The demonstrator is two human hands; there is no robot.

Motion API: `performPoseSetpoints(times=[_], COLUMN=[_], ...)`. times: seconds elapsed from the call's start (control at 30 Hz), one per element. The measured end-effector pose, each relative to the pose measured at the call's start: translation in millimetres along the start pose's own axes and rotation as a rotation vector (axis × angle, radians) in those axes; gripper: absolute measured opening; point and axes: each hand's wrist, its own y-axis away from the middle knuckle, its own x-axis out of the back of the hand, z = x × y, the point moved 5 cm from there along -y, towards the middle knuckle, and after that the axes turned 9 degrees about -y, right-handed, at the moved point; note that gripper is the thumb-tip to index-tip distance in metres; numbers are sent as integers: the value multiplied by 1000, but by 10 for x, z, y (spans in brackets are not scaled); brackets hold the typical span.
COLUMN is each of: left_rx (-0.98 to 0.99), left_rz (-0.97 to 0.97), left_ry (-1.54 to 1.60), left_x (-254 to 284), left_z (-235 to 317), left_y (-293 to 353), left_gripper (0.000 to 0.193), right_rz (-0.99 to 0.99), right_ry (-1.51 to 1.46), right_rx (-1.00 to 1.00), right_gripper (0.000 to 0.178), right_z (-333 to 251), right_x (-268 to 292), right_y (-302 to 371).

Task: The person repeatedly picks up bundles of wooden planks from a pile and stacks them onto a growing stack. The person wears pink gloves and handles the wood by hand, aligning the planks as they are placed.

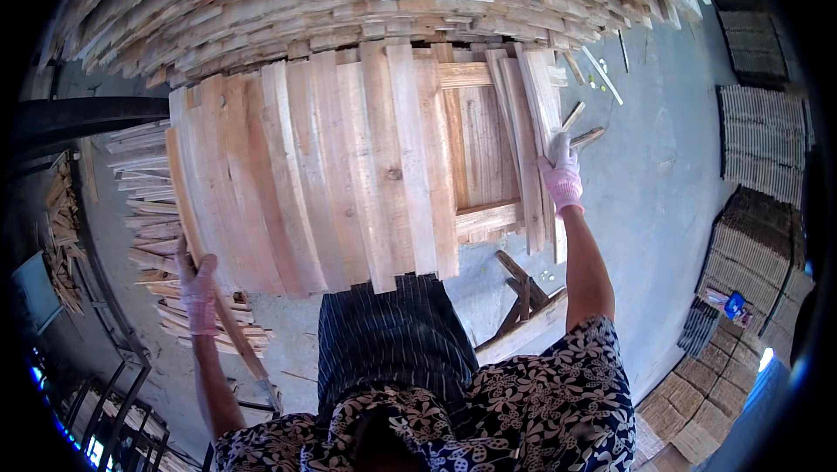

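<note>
Wooden boards point(305, 176) lie side by side in a wide layer in front of me. My left hand point(199, 289), in a pink-and-white glove, is closed round a long narrow wooden strip point(234, 332) at the layer's left edge; the strip slants down toward my left side. At the right end, my right hand point(563, 174), gloved alike, grips the outer edge of a narrow board point(539, 101). Left of that board, a gap in the layer shows crosswise battens point(488, 216) and more boards beneath. The right fingertips are partly blurred.
A large stack of boards point(349, 1) rises along the far side. Thin wood strips point(153, 210) are piled at the left. A wooden trestle point(523, 293) stands on the grey floor point(645, 158) near me, with scraps farther right. Bundled slats point(758, 145) line the right side.
</note>
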Motion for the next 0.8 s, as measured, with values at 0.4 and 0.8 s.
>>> performPoseSetpoints(times=[0.4, 0.8], left_rx=[-52, -155], left_rz=[164, 83], left_ry=[-1053, -1151], left_x=[-2372, -2334], left_z=[395, 407], left_y=[89, 81], left_gripper=[82, 86], right_rz=[-126, -75], right_ry=[30, 233], right_rx=[9, 139], right_gripper=[82, 86], right_z=[439, -895], right_x=[59, -706], right_y=[-630, 495])
